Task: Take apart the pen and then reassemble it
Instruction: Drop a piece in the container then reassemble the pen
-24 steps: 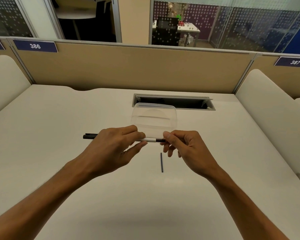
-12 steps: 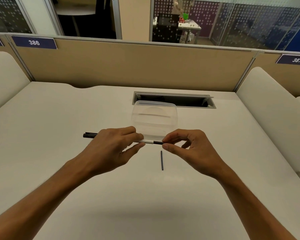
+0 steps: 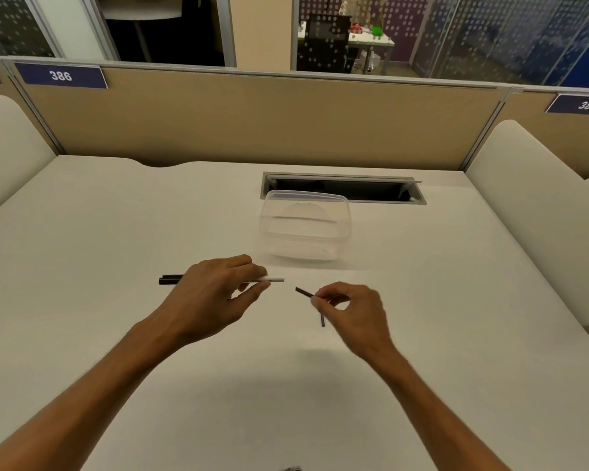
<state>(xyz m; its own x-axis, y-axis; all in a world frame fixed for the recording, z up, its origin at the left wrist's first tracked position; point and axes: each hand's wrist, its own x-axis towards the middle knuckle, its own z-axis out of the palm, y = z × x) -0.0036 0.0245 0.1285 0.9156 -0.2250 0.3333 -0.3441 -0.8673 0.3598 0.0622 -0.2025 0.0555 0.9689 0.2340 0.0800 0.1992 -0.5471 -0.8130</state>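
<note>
Two number plates on the partition read 386 and 387. Your left hand grips the pen above mid-desk. Your right hand now pinches a thin dark piece, pulled free since half a second ago; another piece lies below.
</note>
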